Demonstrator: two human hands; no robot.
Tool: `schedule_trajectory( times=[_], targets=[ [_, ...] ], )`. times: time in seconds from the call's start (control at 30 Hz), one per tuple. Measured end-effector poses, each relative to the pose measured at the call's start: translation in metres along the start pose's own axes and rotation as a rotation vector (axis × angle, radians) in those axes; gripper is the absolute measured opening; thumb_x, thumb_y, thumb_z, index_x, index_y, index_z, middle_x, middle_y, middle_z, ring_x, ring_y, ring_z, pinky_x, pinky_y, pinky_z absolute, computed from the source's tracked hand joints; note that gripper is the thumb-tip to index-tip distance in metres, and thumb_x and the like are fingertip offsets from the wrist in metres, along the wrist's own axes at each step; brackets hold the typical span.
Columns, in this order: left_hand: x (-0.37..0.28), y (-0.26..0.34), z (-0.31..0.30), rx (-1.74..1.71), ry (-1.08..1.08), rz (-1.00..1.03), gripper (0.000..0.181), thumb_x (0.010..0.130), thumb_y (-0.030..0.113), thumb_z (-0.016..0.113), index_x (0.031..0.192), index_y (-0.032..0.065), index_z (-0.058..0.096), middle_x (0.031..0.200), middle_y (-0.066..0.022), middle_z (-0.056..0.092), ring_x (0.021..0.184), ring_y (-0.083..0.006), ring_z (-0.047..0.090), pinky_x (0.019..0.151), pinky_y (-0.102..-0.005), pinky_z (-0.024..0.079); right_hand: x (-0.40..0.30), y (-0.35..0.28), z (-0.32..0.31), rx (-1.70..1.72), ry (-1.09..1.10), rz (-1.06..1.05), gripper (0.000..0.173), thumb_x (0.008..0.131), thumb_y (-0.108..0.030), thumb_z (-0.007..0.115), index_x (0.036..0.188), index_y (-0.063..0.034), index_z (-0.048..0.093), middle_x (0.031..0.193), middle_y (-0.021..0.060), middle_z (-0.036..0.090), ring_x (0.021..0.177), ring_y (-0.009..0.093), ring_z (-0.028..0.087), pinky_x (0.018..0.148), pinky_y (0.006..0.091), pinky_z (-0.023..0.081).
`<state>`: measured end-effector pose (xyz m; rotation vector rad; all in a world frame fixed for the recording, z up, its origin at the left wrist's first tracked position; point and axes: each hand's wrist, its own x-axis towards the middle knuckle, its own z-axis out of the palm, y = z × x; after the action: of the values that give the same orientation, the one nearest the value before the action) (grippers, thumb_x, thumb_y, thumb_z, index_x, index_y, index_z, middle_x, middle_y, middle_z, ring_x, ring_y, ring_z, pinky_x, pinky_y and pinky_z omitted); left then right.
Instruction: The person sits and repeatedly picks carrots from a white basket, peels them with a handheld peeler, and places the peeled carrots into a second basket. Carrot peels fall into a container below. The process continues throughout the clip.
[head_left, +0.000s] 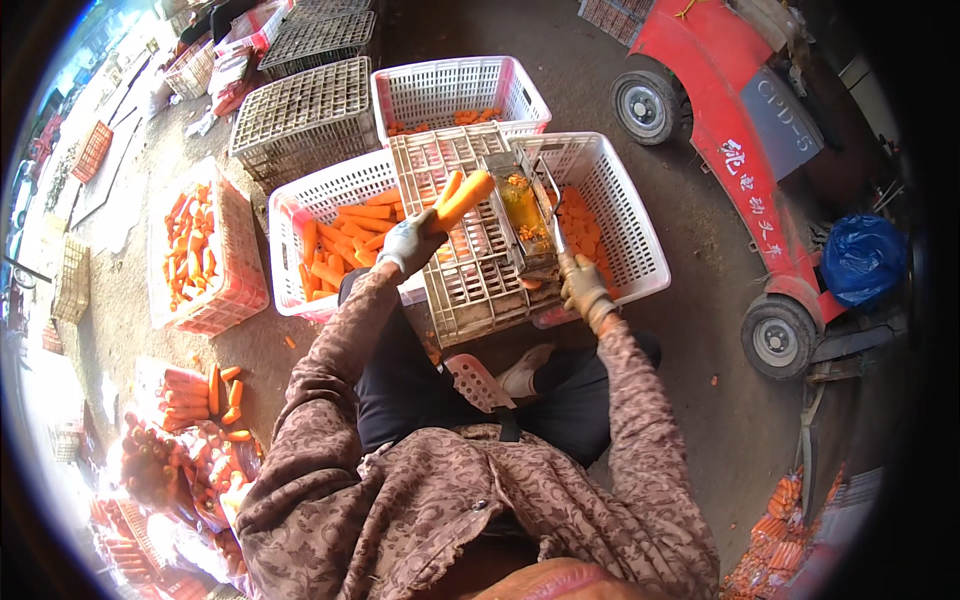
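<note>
My gloved left hand (414, 241) grips carrots (466, 201), at least two side by side, above an upturned plastic crate (457, 300). My right hand (583, 286), also gloved, is closed around the lower end of a metal lever (558, 231), whose upper part bends over the crate's right side. Beside the lever, a narrow metal trough (537, 264) on the crate holds orange bits and yellowish liquid. Whole carrots (352, 232) fill part of the white basket (289, 217) at left. Cut carrot pieces (583, 225) lie in the white basket (634, 217) at right.
Behind stands another white basket (450, 79) with some carrot pieces. A full carrot crate (240, 262), stacked crates (300, 112) and bagged carrots (184, 457) are at left. A red wheeled vehicle (720, 127) stands at right, with a blue plastic bag (862, 259) on it.
</note>
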<state>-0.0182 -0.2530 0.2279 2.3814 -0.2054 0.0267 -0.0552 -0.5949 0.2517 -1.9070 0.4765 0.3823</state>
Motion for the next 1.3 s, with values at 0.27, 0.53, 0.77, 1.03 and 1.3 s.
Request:
schedule_trajectory(
  times=[0.27, 0.53, 0.77, 1.03, 1.3],
  targets=[
    [0.049, 0.055, 0.028, 0.455, -0.182, 0.252, 0.049, 0.090, 0.034, 0.063, 0.133, 0.0141, 0.050, 0.115, -0.0134, 0.065, 0.111, -0.0302, 0.063, 0.121, -0.0472, 0.017, -0.021, -0.128, -0.049, -0.371, -0.168, 0.049, 0.039, 0.100, -0.041, 0.049, 0.093, -0.0033, 0.057, 0.065, 0.0086, 0.057, 0.045, 0.019, 0.052, 0.041, 0.0322, 0.047],
    [0.063, 0.020, 0.040, 0.309, -0.187, 0.253, 0.054, 0.088, 0.033, 0.066, 0.136, 0.0160, 0.048, 0.107, -0.0119, 0.065, 0.111, -0.0304, 0.062, 0.114, -0.0456, 0.031, -0.025, -0.064, -0.016, -0.569, 0.009, -0.045, 0.042, 0.100, -0.045, 0.046, 0.094, -0.0048, 0.056, 0.076, 0.0160, 0.065, 0.065, 0.029, 0.067, 0.054, 0.0419, 0.053],
    [0.066, 0.011, 0.038, 0.307, -0.165, 0.338, 0.052, 0.089, 0.031, 0.064, 0.137, 0.0157, 0.047, 0.113, -0.0116, 0.065, 0.112, -0.0303, 0.062, 0.116, -0.0457, 0.030, -0.017, -0.012, 0.004, -0.506, 0.068, 0.012, 0.048, 0.098, -0.052, 0.048, 0.105, -0.0045, 0.056, 0.075, 0.0192, 0.065, 0.059, 0.033, 0.065, 0.055, 0.0442, 0.052],
    [0.062, 0.025, 0.048, 0.345, -0.096, 0.342, 0.042, 0.091, 0.029, 0.061, 0.128, 0.0117, 0.049, 0.108, -0.0112, 0.065, 0.084, -0.0286, 0.070, 0.115, -0.0471, 0.028, -0.014, -0.052, -0.015, -0.624, 0.061, -0.083, 0.047, 0.099, -0.050, 0.043, 0.106, -0.0049, 0.056, 0.089, 0.0210, 0.064, 0.079, 0.037, 0.059, 0.071, 0.0463, 0.048],
    [0.064, 0.021, 0.040, 0.347, -0.195, 0.305, 0.058, 0.091, 0.032, 0.063, 0.142, 0.0123, 0.043, 0.114, -0.0149, 0.064, 0.099, -0.0300, 0.068, 0.105, -0.0444, 0.041, -0.013, -0.028, -0.012, -0.310, 0.038, 0.038, 0.041, 0.100, -0.047, 0.047, 0.098, -0.0064, 0.055, 0.076, 0.0123, 0.063, 0.054, 0.023, 0.061, 0.045, 0.0397, 0.050]
  ],
)
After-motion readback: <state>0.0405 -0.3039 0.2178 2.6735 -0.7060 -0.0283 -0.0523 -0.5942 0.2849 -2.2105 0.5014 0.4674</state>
